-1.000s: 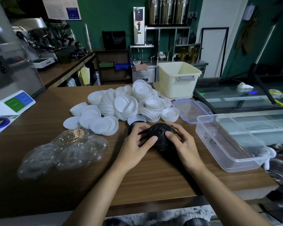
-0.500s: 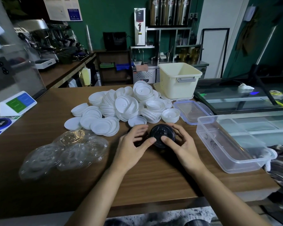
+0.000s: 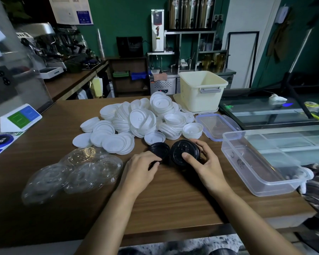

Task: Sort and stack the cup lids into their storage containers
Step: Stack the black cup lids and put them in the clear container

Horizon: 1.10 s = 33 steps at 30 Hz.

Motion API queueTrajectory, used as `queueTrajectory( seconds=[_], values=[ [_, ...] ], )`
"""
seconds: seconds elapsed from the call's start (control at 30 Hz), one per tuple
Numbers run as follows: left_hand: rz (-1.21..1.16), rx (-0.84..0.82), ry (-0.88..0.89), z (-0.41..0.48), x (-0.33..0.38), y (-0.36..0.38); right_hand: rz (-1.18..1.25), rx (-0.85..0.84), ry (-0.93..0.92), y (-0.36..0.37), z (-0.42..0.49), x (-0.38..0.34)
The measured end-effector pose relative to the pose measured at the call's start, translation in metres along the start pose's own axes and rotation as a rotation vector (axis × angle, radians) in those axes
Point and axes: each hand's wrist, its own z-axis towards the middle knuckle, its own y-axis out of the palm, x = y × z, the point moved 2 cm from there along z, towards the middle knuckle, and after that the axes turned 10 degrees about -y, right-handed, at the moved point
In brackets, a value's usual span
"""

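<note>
**Black round plastic cup lids in the grip, no container filled yet**

The right hand has its grip closed round these black lids, which form a short stack tipped up toward the camera. The thumb presses on the top face and the fingers wrap over the far rim. Just to its left, touching or nearly so, a second black lid stack lies flat on the brown wooden desk. The left hand curls its fingertips onto that stack's near rim, a light pinch rather than a full wrap. How many lids either stack holds is too dark to tell.

Behind the hands sits the big heap of white round lids, some nested in short stacks, many lying loose. To the left, nearer the desk edge, the clear domed lids lie overlapped in a loose spread.

To the right stands a clear rectangular plastic container, open, with no lids visible inside. Its blue-edged clear cover lies flat beyond it. A cream plastic bin with a grey handle stands at the back; most of its inside is hidden.

By my reading the job is at an early stage. The black lids are being gathered into one stack, probably for the clear container. The white heap and the clear spread are both unsorted, so nearly all the stacking and boxing is left.
</note>
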Motion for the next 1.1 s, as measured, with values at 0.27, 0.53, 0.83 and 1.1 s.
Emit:
queueTrajectory(
  seconds=[0.27,0.53,0.83,1.1],
  values=[
    [-0.247,0.075,-0.162,0.004,0.003,-0.006,-0.009,-0.019,-0.019,0.001,-0.001,-0.004],
    [-0.608,0.129,-0.339,0.006,0.006,-0.007,-0.015,-0.046,-0.055,0.002,-0.002,-0.006],
    [-1.015,0.083,-0.382,0.006,0.015,-0.012,-0.047,-0.038,-0.054,0.001,-0.001,-0.003],
    [-0.986,-0.137,-0.322,0.0,0.026,-0.008,-0.087,-0.069,-0.079,0.0,0.0,0.0]
  ],
)
